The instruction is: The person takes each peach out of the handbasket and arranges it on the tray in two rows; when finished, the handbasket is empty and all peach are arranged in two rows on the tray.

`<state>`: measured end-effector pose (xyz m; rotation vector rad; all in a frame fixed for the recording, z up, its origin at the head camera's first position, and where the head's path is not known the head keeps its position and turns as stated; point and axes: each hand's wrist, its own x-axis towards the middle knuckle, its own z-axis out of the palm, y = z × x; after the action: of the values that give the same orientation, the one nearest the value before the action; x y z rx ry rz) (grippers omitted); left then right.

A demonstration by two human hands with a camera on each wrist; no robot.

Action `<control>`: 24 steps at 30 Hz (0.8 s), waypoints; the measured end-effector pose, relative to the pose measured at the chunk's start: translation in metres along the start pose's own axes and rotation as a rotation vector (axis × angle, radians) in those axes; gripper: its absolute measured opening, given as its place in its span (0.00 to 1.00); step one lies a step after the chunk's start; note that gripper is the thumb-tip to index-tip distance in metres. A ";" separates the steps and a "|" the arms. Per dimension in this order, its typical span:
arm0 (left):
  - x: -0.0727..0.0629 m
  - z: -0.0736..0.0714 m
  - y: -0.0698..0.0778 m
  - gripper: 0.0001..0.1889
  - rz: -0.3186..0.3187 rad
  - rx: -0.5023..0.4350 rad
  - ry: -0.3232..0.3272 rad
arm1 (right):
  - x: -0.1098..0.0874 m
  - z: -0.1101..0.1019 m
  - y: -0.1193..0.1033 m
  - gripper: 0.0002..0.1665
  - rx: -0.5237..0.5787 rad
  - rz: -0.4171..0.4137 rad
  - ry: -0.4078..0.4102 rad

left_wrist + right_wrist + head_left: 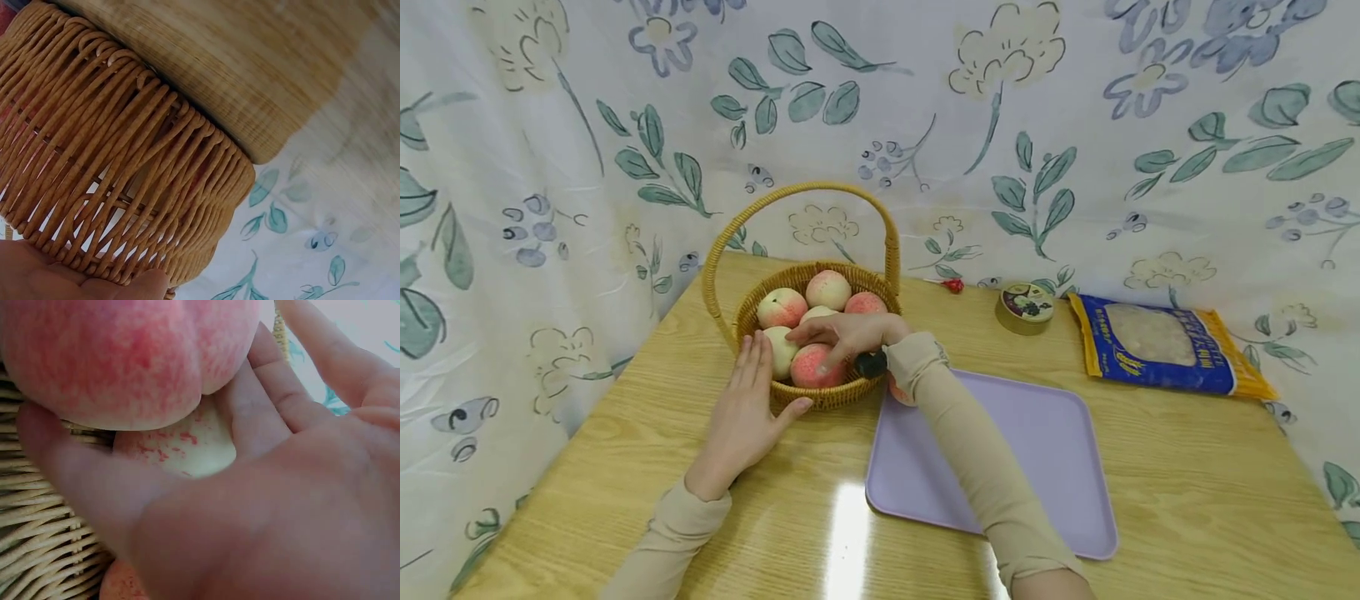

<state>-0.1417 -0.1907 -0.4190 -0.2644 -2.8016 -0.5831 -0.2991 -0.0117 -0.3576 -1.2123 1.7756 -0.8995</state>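
The right arm is stretched forward over the lilac tray (1060,450), its beige sleeve (985,467) slanting across it; the right hand (853,333) is bent over the woven basket (823,398), palm down; a pink peach (812,367) at the basket's near side is clasped between thumb and fingers, though how firmly cannot be told; the left hand (745,417) is laid against the basket's near left side, its fingers straight and side by side, its thumb spread along the front; other peaches (829,290) are gathered behind; one more peach (899,395) is partly hidden by the right sleeve, at the tray's corner.
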 end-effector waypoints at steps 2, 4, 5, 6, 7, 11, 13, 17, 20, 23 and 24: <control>0.001 0.000 0.000 0.55 0.001 -0.005 0.007 | 0.002 0.000 -0.002 0.42 0.005 0.009 0.017; 0.001 0.000 -0.001 0.55 0.002 -0.004 0.022 | 0.004 -0.001 -0.002 0.42 0.021 0.011 0.042; 0.001 -0.001 -0.001 0.55 0.000 -0.002 0.027 | 0.005 -0.001 -0.001 0.42 0.034 0.012 0.054; 0.001 0.000 -0.001 0.55 -0.002 0.001 0.030 | 0.005 -0.001 0.000 0.42 0.053 0.015 0.064; 0.001 0.000 -0.001 0.55 -0.002 0.001 0.031 | 0.005 -0.002 0.002 0.42 0.073 0.016 0.073; 0.000 0.001 0.002 0.55 -0.001 0.005 0.012 | 0.004 -0.001 0.011 0.41 0.157 0.039 0.097; -0.001 0.002 0.003 0.55 0.001 -0.004 0.004 | 0.002 0.000 0.012 0.41 0.227 0.070 0.113; 0.000 0.002 0.002 0.55 0.011 -0.003 0.020 | 0.002 0.001 0.005 0.41 0.222 0.095 0.119; 0.001 0.003 0.001 0.55 0.025 0.006 0.038 | 0.004 0.000 -0.001 0.43 0.030 0.055 0.102; 0.001 0.003 0.001 0.55 0.026 0.010 0.038 | 0.006 0.000 -0.004 0.46 -0.105 0.038 0.095; 0.001 0.003 0.001 0.55 0.025 0.012 0.037 | 0.007 0.001 -0.005 0.47 -0.115 0.047 0.093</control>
<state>-0.1427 -0.1887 -0.4210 -0.2830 -2.7616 -0.5592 -0.2978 -0.0203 -0.3553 -1.2127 1.9452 -0.8490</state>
